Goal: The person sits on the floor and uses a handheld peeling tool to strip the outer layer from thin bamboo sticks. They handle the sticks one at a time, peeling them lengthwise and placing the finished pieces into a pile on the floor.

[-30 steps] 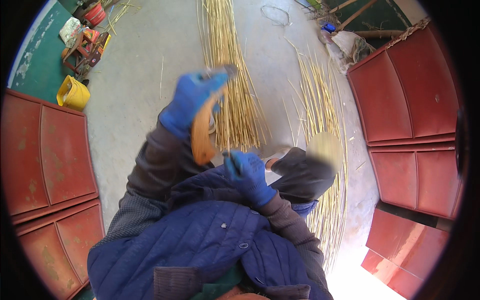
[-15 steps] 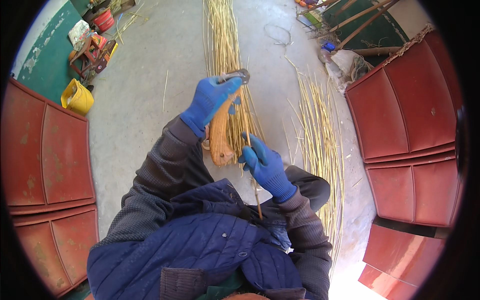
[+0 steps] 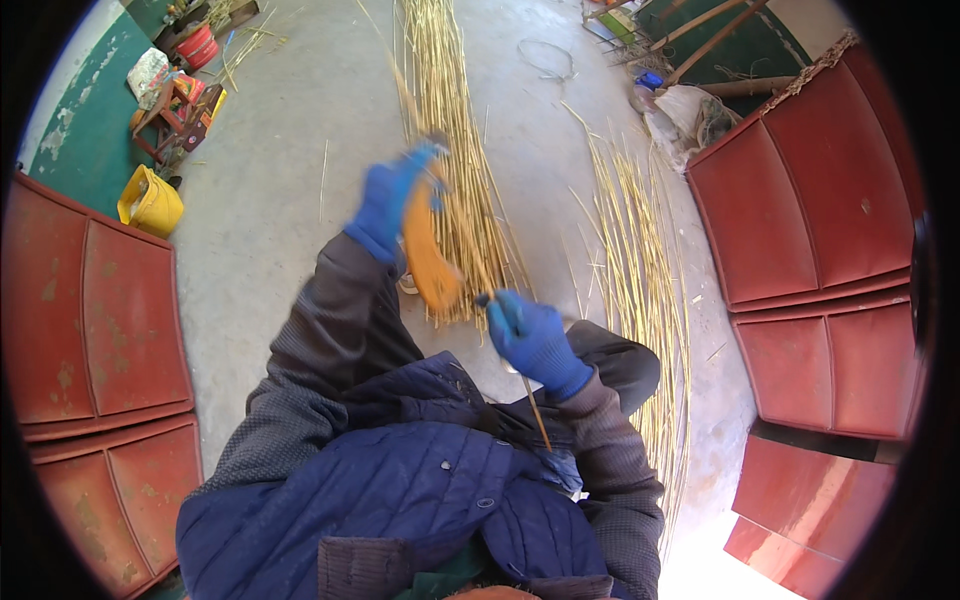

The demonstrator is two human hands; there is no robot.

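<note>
My left hand (image 3: pixel 378 208), in a blue glove, is closed around a tool with a thick curved wooden handle (image 3: pixel 428 262). Motion smears the tool's dark head at the fingertips. Closer to my lap, my right hand (image 3: pixel 540 345), also gloved in blue, pinches a thin brown stalk (image 3: pixel 537 412). The stalk's lower end slants down over my lap, and its upper part runs up toward the tool; whether it touches the tool is blurred. Beneath the tool lies a long bundle of straw-coloured stalks (image 3: pixel 440 85), stretching away from me along the floor.
A second spread of stalks (image 3: pixel 640 270) lies right of my knee. Red padded panels flank both sides (image 3: pixel 105 310) (image 3: pixel 835 180). A yellow bucket (image 3: pixel 150 203) stands at the left, with a small wooden stool (image 3: pixel 165 125) behind it. A wire loop (image 3: pixel 546 60) lies on the floor ahead.
My left hand and the tool have shifted slightly left and are now blurred. My right hand has moved a little right and down with the stalk, whose lower end swung right.
</note>
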